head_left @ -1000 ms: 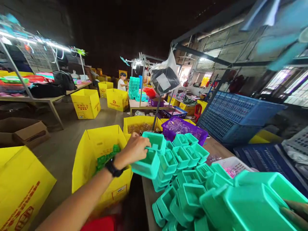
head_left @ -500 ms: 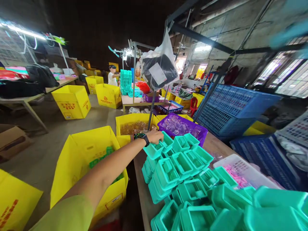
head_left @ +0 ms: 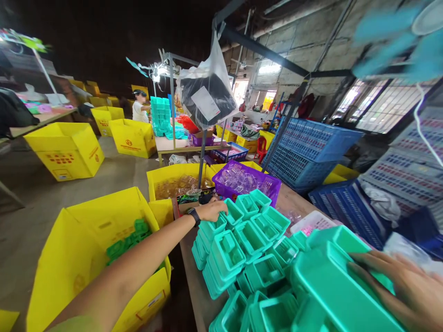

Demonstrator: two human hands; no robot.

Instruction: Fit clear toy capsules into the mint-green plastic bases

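The left hand reached out over the desk and rested on the far top tub of a stack of teal plastic tubs, its fingers curled over that tub's rim; whether they truly clamped it could not be told. A black watch sat on its wrist. Just beyond the hand stood a purple basket of clear pieces, and below the forearm, beside the desk, a yellow carton held green parts. The right hand lay flat, fingers spread apart, on a large teal lid nearest the camera, just right of the stack. Blue crates stood farther off to the right.
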